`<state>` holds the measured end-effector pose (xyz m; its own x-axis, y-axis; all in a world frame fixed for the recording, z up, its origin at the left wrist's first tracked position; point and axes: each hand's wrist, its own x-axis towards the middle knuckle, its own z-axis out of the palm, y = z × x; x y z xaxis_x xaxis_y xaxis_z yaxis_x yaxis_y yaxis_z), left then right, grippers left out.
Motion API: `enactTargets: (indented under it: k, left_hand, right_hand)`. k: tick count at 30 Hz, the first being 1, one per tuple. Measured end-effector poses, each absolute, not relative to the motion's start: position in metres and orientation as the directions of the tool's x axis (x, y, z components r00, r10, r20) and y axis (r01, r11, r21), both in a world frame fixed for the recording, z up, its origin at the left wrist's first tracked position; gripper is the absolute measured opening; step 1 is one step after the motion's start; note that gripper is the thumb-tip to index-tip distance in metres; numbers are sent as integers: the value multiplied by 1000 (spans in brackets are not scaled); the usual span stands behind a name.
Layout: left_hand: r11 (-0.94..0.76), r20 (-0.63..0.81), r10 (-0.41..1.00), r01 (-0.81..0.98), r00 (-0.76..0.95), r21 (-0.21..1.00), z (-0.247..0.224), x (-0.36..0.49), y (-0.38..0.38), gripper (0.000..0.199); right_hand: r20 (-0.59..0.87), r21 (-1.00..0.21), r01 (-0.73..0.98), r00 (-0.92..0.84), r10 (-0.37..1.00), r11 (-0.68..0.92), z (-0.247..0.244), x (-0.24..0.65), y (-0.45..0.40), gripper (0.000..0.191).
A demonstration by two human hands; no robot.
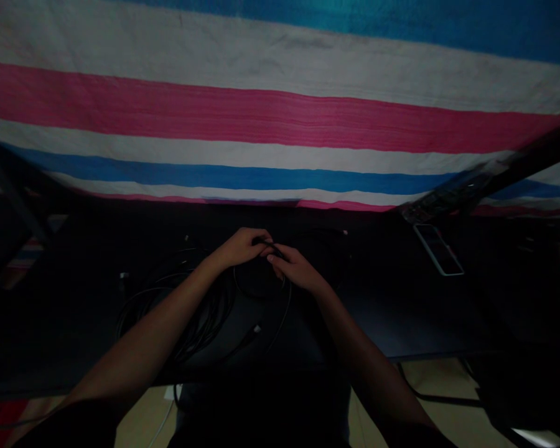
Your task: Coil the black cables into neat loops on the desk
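Both hands meet over a dark table (pixel 401 323). My left hand (pixel 242 247) and my right hand (pixel 295 269) pinch the same thin black cable (pixel 256 291) at the top of a small loop that hangs between them. The loop's loose end trails toward me and ends in a small plug (pixel 256 328). More black cables (pixel 168 305) lie in a loose pile under my left forearm.
A phone (pixel 437 249) with a light rim lies on the table to the right. A striped cloth (pixel 280 124) in pink, white and blue hangs behind the table. The room is dim. Pale floor (pixel 438 398) shows below the table's near edge.
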<state>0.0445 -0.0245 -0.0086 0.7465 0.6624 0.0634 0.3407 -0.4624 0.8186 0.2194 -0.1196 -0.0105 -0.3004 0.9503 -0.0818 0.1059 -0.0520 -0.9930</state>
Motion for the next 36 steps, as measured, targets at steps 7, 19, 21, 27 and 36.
enactTargets:
  k: [7,19,21,27,36]
  left_hand:
    - [-471,26,651,377,758,797,-5,45,-25,21]
    - [-506,23,633,391,773,769,-5,47,-25,21]
    - [-507,24,633,392,774,768,-5,47,-25,20]
    - [-497,10,633,396,774,772,-5,47,-25,19]
    - [-469,14,647,383,763,796,-4,48,-25,23]
  right_hand:
    - [-84,-991,123,-323,943,-46,-9,220,-120,21]
    - [-69,-983,183,-331,941,-8,-6,219,-123,21]
    - [-64,-983,183,-333,941,-2,-5,219,-123,21]
    - [-89,-986,163,-332,939,-36,-5,219,-124,20]
    - [-88,-985,169,-331,940,-32,-4,220,-124,22]
